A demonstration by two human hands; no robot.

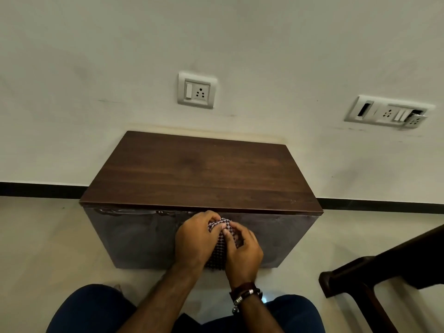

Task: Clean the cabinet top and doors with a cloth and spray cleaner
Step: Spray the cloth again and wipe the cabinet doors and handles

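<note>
A low cabinet stands against the wall, with a dark wooden top [201, 171] and a dull grey-brown front door face [134, 239]. A wet streak runs along the front's upper edge at the left. A checked red-and-white cloth [219, 246] is bunched between both hands in front of the door face, just under the top's front edge. My left hand [194, 239] grips the cloth's left side. My right hand [242, 251] pinches its right side with fingers curled. No spray bottle is in view.
A dark wooden chair frame [374, 280] stands at the lower right. Two wall sockets [197, 90] [389, 112] sit above the cabinet. Pale floor tiles surround it, with a black skirting strip [40, 189] along the wall. My knees in blue trousers [96, 308] are at the bottom.
</note>
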